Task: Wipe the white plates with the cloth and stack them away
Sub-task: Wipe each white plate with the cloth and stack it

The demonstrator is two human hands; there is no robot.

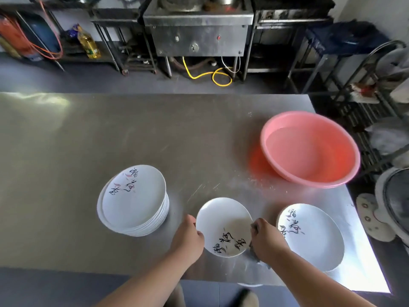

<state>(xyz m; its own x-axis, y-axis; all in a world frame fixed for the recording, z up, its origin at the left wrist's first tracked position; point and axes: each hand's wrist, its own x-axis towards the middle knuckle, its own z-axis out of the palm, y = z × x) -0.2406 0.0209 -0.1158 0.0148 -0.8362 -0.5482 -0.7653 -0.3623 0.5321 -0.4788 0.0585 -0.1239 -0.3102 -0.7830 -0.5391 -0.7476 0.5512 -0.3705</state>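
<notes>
A white plate (223,224) with black brush lettering is held between both hands over the near edge of the steel table (110,134). My left hand (188,238) grips its left rim. My right hand (265,240) is at its right rim and holds a grey cloth (257,259), which mostly hides under the hand. A tall stack of white plates (134,201) stands to the left. Another white plate (314,238) lies on the table to the right.
A pink plastic basin (309,149) with water sits at the table's far right. Beyond the table stand a steel stove unit (199,34) with a yellow hose, an oil bottle (88,44) and metal racks (365,85) at right.
</notes>
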